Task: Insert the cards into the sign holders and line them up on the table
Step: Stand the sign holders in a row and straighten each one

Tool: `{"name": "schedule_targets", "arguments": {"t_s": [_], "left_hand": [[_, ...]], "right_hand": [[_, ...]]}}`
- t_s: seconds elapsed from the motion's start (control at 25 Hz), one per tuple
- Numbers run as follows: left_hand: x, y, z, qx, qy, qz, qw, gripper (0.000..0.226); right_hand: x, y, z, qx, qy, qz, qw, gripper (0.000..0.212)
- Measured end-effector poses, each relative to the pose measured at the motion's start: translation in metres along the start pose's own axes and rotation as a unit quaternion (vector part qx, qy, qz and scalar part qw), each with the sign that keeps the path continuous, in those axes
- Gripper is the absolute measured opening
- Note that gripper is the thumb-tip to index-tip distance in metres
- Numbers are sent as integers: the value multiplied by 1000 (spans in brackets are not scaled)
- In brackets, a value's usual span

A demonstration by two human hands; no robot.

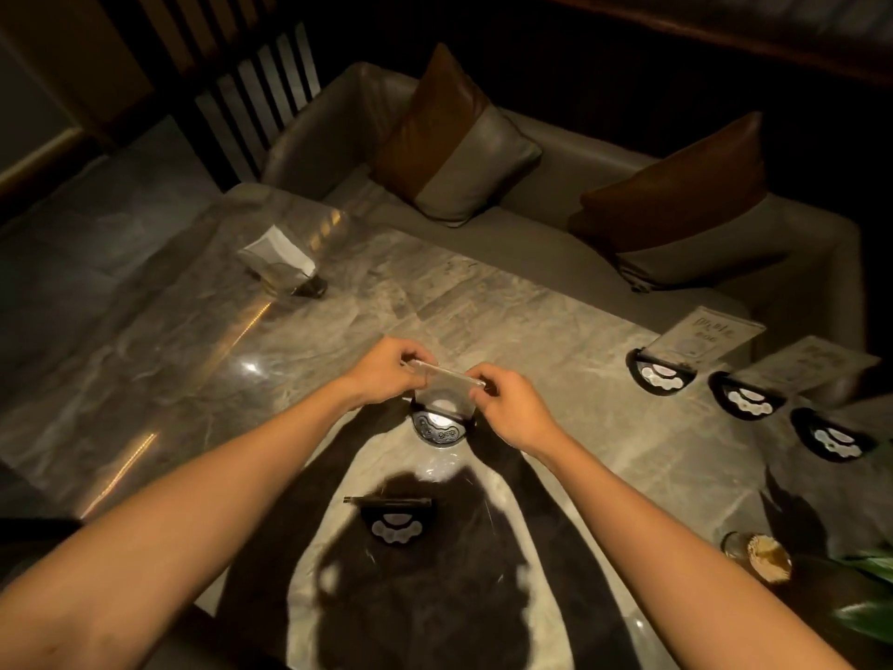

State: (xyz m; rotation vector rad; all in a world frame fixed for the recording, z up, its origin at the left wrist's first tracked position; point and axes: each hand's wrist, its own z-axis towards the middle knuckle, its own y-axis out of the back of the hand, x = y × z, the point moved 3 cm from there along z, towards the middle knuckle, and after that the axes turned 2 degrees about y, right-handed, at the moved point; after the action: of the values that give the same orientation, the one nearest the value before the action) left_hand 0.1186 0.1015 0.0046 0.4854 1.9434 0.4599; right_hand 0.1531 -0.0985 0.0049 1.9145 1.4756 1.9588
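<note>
Dim light here, I can't tell if a card sits in the clear acrylic sign holder (442,386); both my hands, left (386,374) and right (512,408), pinch its top edge mid marble bench (555,307), over its round black base

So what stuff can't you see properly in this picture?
- Card print, head view: too small and dim to read.
- Clear panel both hands pinch: glare hides whether a card is inside.
- Plant: cut off by the right edge.
- Jar contents: too dark.
</note>
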Motion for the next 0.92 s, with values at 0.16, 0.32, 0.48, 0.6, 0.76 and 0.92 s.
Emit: {"name": "schedule_targets", "arguments": {"t_s": [0.16, 0.32, 0.48, 0.6, 0.76, 0.92], "left_hand": [[-1, -13, 24, -36, -9, -27, 999, 12], [-37, -33, 63, -38, -52, -20, 998, 8], [-85, -58, 109, -29, -91, -12, 995, 10], [-119, -78, 141, -30, -115, -14, 993, 9], [-148, -106, 174, -17, -126, -13, 992, 8], [-157, -120, 189, 1, -129, -25, 991, 15]], "right_hand": [[-13, 23, 14, -47, -23, -15, 999, 19], [-38, 69, 30, -78, -44, -22, 996, 18], [-69, 127, 45, -117, -61, -54, 990, 17], [-90, 163, 51, -155, -78, -59, 983, 17], [-119, 192, 56, -193, -108, -59, 973, 20], [-138, 200, 58, -205, -127, -41, 970, 20]]}}
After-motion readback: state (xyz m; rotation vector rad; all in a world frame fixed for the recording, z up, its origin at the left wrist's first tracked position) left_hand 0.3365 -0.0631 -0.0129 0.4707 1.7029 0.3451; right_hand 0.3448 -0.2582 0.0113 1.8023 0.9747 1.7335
